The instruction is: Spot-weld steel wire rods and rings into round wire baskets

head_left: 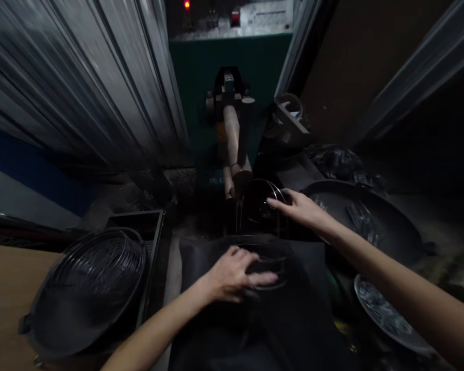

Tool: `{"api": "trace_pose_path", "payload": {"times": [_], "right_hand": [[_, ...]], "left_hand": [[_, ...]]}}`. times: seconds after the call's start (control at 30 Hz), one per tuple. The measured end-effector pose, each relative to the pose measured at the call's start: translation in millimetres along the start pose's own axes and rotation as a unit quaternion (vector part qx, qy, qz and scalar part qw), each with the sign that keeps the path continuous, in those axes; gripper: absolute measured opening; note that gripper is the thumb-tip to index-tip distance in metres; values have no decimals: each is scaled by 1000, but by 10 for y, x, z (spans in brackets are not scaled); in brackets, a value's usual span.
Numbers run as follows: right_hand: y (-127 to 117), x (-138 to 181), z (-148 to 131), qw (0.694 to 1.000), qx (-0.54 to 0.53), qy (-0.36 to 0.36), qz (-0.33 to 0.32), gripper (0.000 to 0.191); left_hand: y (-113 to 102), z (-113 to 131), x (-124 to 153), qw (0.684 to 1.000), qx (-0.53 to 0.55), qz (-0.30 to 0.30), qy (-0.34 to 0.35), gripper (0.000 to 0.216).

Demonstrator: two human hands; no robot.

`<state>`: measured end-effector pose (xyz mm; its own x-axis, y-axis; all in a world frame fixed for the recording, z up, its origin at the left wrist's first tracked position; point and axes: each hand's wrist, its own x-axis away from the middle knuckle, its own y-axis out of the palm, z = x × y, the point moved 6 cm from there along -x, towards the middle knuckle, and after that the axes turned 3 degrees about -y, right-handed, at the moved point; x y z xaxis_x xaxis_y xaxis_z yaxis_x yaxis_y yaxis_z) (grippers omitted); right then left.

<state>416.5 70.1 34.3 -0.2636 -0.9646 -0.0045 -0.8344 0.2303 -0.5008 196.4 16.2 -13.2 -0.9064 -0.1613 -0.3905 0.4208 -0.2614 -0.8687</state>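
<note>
My left hand point(235, 273) lies low in the middle on a dark cloth point(294, 319), fingers closed over thin wire rings point(272, 265) that rest there. My right hand point(297, 206) reaches forward to a wire ring point(268, 193) standing upright at the front of a machine. Its fingers pinch the ring's right side. A pale cylindrical arm point(232, 139) of the green machine point(232, 67) ends just left of that ring.
A large dark pan point(85, 299) with several wire rings sits at the left on a wooden surface. Another wide dark pan point(371, 216) stands at the right, with a smaller dish point(382, 309) of shiny bits below it. Corrugated metal sheeting point(81, 77) rises at the left.
</note>
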Motion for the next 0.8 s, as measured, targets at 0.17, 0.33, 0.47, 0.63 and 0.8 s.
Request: {"api": "trace_pose_path", "payload": {"times": [0.17,0.33,0.47,0.63,0.8], "right_hand": [[-328,756,-288,980,131,-126,-85,20],[-200,568,-181,982,51,-167,-74,20],[387,50,154,986,-9,-139,-96,20],[1030,-226,143,945,196,-184,-189,27],[1014,-182,208,881,372,-210,-203,41]], "left_hand": [[-661,-8,122,964,92,213,-129,78],[-668,-246,221,854,357,191,-327,60],[-92,181,18,718,561,134,-390,45],[398,139,-123,636,585,218,-453,47],[259,-139,-41,653,579,208,-441,49]]}}
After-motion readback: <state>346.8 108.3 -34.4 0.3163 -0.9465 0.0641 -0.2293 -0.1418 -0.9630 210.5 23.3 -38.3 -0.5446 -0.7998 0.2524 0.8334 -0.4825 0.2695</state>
